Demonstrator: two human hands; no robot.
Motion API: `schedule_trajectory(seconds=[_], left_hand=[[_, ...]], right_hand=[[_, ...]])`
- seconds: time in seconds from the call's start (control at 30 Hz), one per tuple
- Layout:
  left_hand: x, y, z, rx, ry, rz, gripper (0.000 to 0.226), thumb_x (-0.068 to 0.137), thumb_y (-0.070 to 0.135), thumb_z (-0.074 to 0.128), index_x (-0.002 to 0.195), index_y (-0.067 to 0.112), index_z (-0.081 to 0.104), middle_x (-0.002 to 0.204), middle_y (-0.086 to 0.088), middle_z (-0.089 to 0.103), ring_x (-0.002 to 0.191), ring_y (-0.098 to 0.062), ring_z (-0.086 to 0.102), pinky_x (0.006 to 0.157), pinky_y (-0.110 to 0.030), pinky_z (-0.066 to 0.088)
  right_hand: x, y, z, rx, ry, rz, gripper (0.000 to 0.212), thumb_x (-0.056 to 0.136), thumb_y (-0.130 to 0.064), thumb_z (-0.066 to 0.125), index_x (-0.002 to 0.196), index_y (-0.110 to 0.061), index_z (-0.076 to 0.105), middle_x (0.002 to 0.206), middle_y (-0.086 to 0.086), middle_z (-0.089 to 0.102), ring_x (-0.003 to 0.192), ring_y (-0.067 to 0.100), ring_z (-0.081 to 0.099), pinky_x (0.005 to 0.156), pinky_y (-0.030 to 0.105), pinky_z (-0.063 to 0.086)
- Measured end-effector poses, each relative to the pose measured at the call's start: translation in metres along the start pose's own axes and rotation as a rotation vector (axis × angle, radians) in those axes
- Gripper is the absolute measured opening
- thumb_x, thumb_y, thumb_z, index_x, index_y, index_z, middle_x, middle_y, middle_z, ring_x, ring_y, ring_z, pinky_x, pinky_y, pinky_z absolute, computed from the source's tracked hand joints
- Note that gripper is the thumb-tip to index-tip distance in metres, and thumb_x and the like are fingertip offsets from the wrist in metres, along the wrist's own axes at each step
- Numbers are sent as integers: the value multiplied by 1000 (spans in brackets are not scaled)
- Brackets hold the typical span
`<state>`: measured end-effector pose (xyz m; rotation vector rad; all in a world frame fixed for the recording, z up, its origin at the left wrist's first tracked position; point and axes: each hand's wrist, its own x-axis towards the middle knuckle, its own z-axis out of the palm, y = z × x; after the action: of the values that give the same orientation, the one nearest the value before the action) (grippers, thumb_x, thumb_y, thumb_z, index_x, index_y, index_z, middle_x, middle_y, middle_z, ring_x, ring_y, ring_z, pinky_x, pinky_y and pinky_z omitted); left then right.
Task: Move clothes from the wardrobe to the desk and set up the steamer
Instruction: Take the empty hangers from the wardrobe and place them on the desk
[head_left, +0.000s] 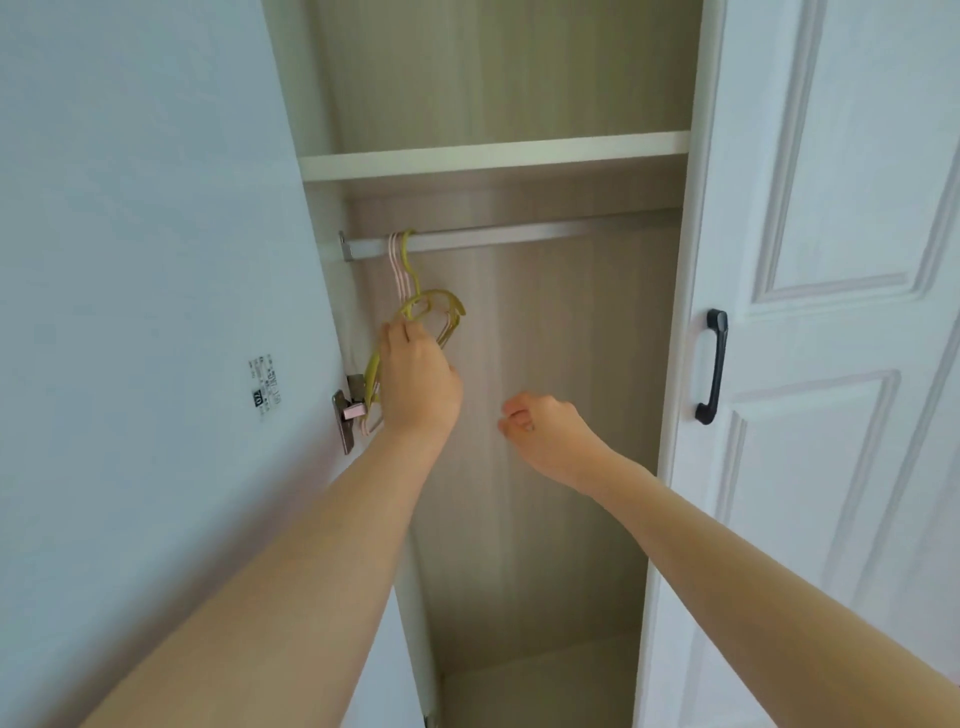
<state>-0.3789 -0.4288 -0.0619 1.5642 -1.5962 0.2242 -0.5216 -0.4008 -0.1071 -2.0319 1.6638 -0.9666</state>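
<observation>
Two hands: left hand (418, 376) grips hangers (415, 306).

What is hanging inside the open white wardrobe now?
Only empty yellow-green and pink plastic hangers hang on the metal rail, held by the left hand. No clothes show. The wardrobe's lowest part is hidden by the arms.

The left hand (418, 376) hides the hangers' (431, 306) lower parts; the door sticker (265, 387) (tiny print) is unreadable.
</observation>
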Motion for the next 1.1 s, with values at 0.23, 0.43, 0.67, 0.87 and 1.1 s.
schedule_trajectory(seconds=[0.23,0.43,0.67,0.87,1.1], left_hand=[[51,-11,9,-65,-74,-209,33,87,3,49,119,-7,51,123,-24,54,117,-39,48,92,-42,43],[70,-20,20,-114,-220,-434,37,93,19,46,121,-4,54,124,-23,58,115,-40,53,88,-38,44],[72,-28,23,-252,-137,-523,28,94,4,44,117,-10,55,121,-28,58,114,-43,53,86,-39,45],[74,-31,21,-207,-131,-523,23,94,6,49,110,-8,58,115,-24,61,108,-40,57,85,-38,47],[78,-36,30,-313,-178,-581,23,92,5,52,112,-6,57,115,-23,61,107,-39,58,87,-38,50]], right_hand=[[39,-5,0,39,9,4,36,96,-27,48,127,-11,55,120,8,63,110,27,57,87,27,46],[68,-9,8,88,14,15,35,95,-29,48,124,-12,57,119,10,61,103,26,58,79,27,48],[102,-27,18,264,-3,82,40,97,-38,40,107,-6,63,111,9,66,101,27,60,93,41,49],[124,-50,28,455,5,122,51,96,-49,35,101,-3,57,104,13,62,92,28,56,88,40,45],[129,-64,43,385,-50,95,23,93,-28,51,99,-6,55,103,11,60,98,29,57,81,30,45]])
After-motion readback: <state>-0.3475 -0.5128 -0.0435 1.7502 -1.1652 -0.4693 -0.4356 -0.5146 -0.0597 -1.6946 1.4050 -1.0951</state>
